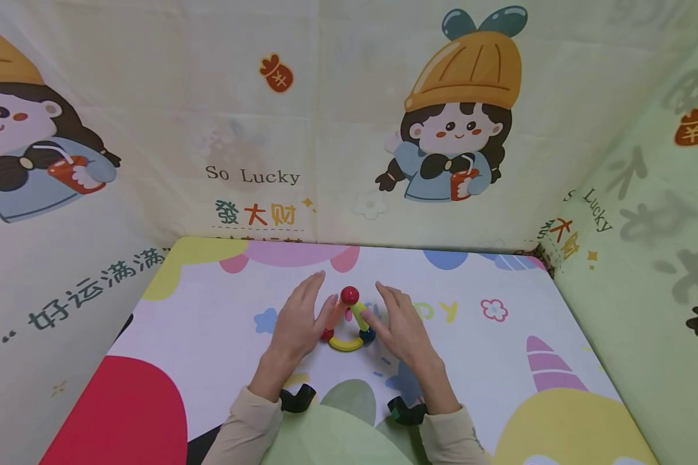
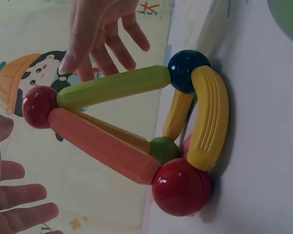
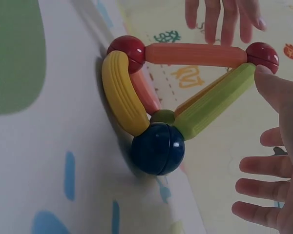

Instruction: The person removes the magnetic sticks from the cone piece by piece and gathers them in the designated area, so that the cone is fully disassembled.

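A pyramid of toy rods and balls stands on the table mat between my two hands. Its top is a red ball (image 1: 349, 295). A yellow curved rod (image 2: 210, 117) lies along the near base edge, joining a red ball (image 2: 181, 187) and a dark blue ball (image 3: 157, 148). An orange rod (image 2: 103, 145) and a green rod (image 3: 216, 101) slope up to the top. Behind them sits a green ball (image 2: 164, 149), partly hidden. My left hand (image 1: 299, 320) is at the pyramid's left, fingers extended. My right hand (image 1: 404, 328) is at its right, fingers extended, thumb overlapping the green rod's side in the head view.
The table mat (image 1: 221, 336) is white with coloured prints. A printed cloth wall (image 1: 349, 129) rises behind it, with more cloth at both sides. Black curved pieces (image 1: 298, 398) show beside both wrists.
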Demonstrator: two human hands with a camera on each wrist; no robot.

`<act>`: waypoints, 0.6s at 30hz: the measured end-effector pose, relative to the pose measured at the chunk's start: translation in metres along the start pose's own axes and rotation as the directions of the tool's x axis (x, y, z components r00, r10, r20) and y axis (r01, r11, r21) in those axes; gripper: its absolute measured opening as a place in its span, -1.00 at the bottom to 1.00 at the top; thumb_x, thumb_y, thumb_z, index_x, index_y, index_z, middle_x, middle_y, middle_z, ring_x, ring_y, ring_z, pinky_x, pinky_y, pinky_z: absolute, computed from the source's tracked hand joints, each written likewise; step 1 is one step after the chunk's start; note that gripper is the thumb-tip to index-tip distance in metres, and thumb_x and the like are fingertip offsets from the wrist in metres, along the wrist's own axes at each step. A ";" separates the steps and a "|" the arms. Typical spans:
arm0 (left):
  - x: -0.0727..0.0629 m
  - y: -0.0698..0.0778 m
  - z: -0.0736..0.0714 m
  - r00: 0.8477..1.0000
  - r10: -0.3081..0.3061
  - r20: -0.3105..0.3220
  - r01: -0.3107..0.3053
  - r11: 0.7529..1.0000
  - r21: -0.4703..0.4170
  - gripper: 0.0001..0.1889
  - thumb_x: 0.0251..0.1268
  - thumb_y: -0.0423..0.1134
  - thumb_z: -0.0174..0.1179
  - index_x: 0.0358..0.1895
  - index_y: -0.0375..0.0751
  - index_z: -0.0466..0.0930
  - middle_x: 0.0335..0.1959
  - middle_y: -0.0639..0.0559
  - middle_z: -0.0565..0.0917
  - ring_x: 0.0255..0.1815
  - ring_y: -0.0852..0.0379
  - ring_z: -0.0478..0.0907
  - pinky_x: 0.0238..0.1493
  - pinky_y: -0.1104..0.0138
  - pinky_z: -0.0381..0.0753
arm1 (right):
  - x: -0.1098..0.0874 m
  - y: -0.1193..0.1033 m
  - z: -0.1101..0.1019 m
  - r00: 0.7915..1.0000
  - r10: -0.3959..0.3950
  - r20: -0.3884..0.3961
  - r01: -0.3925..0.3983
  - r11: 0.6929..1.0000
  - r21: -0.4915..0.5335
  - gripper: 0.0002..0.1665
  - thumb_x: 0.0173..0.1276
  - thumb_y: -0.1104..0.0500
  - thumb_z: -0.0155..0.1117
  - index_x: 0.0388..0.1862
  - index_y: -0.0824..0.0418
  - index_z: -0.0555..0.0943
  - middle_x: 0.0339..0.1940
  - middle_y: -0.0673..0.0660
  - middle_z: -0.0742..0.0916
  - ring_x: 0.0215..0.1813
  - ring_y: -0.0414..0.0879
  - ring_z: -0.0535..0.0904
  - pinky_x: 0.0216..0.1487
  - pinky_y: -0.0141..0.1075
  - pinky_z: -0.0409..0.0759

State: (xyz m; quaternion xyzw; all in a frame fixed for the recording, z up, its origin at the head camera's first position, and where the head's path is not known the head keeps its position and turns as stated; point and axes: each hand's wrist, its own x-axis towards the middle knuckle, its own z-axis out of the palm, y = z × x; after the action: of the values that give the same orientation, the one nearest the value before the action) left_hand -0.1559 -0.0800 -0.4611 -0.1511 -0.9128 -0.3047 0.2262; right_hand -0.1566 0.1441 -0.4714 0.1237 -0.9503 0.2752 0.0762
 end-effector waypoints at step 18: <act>0.004 0.014 0.008 0.995 0.096 0.005 -0.095 0.993 -0.066 -0.41 0.37 -0.01 0.24 0.37 -0.25 0.45 0.29 -0.16 0.59 0.31 -0.08 0.57 0.22 0.10 0.61 | -0.001 0.000 0.008 0.998 -0.040 0.049 0.039 0.999 0.005 -0.23 0.23 -0.25 0.42 0.29 0.15 0.54 -0.02 0.06 0.63 -0.08 -0.14 0.54 -0.07 -0.27 0.69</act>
State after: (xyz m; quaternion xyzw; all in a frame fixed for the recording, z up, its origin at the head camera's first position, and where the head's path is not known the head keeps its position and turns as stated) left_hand -0.1562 -0.0644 -0.4578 -0.2030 -0.8949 -0.3227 0.2319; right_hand -0.1565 0.1399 -0.4785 0.1493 -0.9487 0.2725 0.0580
